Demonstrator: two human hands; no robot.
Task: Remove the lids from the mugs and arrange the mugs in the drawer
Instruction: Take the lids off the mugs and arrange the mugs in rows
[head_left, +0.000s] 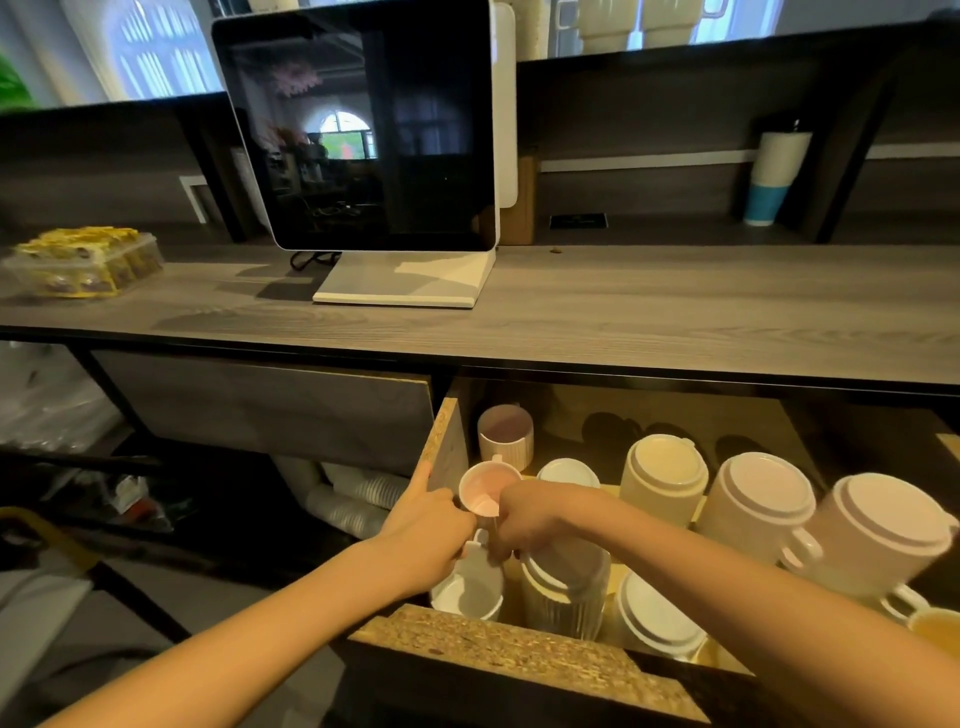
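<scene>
While the left hand gripped a lidless pink mug in the drawer, and the curled right hand held something that could not be made out, several lidded mugs awaited uncovering.

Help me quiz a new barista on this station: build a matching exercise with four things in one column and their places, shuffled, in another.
Things
1. monitor
2. snack box
3. tumbler
4. pink mug

Places
A. held between the left hand and right hand, over the drawer
B. left end of the counter
C. back shelf, right side
D. middle of the counter, on a white stand

Pairs: 1-D, 2-B, 3-C, 4-A
</scene>
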